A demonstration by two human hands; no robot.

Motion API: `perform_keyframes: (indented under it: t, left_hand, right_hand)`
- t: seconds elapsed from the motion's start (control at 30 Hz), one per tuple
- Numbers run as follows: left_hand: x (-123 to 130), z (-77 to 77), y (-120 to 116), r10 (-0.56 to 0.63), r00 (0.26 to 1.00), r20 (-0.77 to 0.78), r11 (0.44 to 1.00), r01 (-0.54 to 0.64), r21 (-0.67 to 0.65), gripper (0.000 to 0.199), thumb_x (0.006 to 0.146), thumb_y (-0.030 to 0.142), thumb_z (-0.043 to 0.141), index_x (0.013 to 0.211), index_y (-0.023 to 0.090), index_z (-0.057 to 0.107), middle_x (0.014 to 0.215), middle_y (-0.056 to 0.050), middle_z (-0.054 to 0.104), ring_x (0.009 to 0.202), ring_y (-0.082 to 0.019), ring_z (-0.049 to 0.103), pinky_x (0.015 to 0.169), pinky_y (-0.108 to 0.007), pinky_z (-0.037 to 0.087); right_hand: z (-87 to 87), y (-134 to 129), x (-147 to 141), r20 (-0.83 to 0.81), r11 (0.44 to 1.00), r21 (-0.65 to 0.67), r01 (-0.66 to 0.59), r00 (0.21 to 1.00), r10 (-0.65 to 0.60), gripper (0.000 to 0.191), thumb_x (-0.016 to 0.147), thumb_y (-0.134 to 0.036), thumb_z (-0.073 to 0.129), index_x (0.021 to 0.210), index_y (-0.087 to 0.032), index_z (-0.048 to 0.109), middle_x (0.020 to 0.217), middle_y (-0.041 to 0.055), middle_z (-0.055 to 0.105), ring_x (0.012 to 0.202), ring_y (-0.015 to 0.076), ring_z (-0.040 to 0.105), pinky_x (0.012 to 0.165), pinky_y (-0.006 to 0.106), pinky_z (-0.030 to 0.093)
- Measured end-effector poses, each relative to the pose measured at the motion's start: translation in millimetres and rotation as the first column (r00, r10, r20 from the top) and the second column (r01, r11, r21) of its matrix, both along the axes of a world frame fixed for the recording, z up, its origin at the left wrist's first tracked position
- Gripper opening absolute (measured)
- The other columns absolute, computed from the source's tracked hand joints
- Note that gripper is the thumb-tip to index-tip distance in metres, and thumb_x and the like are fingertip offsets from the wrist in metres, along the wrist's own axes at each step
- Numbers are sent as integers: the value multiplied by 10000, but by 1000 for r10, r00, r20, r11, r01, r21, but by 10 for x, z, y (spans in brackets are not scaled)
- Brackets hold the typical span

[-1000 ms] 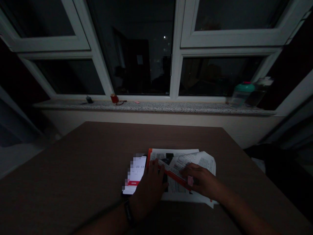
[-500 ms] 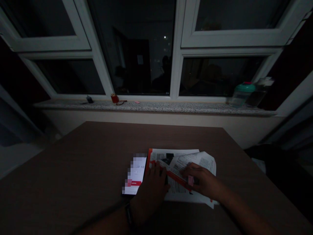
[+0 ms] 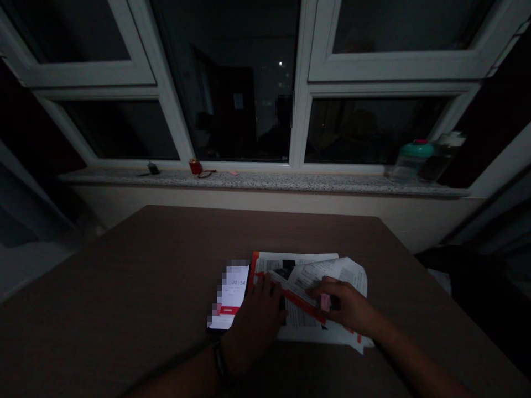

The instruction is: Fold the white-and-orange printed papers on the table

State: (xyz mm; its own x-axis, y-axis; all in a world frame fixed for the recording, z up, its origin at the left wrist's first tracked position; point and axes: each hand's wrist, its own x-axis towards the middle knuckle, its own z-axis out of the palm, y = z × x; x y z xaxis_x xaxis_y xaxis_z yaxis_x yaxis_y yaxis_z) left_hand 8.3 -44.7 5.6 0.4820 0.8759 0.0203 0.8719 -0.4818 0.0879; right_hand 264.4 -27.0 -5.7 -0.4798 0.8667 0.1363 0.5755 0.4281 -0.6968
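Printed pages (image 3: 307,330) with orange-red borders lie on the table, one part folded over along a slanting red strip (image 3: 302,303). My left hand (image 3: 259,315) rests flat on their left side, fingers stretched out at the upper end of the strip. A small pink block-like object (image 3: 325,302) is between the fingers of my right hand (image 3: 346,307), which is closed over the folded part near the strip's lower end. What exactly the pink object is, I cannot make out. Just left of the pages lies a lit phone (image 3: 232,293), partly behind my left hand.
The brown table (image 3: 166,265) reaches to the wall under the window. On the granite sill (image 3: 265,179) stand a small red jar (image 3: 194,166), a dark little bottle (image 3: 152,167) and a teal-lidded bottle (image 3: 412,160) beside another clear bottle (image 3: 443,157).
My right hand has shifted slightly and its fingers are bent more around the pink object. The left hand stays in place. The phone's timer went from 53 to 54.
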Motion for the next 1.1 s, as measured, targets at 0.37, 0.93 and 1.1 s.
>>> perform_keyframes:
  t: [0.37, 0.93, 1.1]
  left_hand:
    - [2, 25, 33, -10, 1000, 11, 1000, 9, 29, 507, 926, 281, 623, 1387, 127, 477, 1473, -210, 419, 1390, -386, 343, 1099, -524, 349]
    - [-23, -1, 40, -19, 999, 33, 996, 16, 92, 485, 905, 268, 649, 1351, 161, 492, 1437, -191, 445, 1361, -380, 381, 1089, -534, 356]
    - [-29, -23, 7, 26, 1000, 0, 997, -26, 77, 590, 899, 316, 660, 1406, 126, 427, 1487, -232, 379, 1394, -401, 326, 1089, -537, 348]
  right_hand:
    - [40, -12, 4, 6, 999, -44, -13, 1000, 13, 301, 747, -106, 646, 1014, -229, 709, 1071, 27, 731, 961, 191, 669, 849, 284, 496]
    - [38, -19, 32, 36, 998, -1, -63, 997, 63, 267, 771, -174, 675, 1025, -249, 707, 1133, 48, 718, 1022, 209, 666, 902, 334, 506]
    - [57, -25, 21, 58, 999, -10, -46, 997, 47, 263, 778, -215, 687, 1039, -241, 707, 1071, 50, 726, 936, 204, 675, 838, 319, 518]
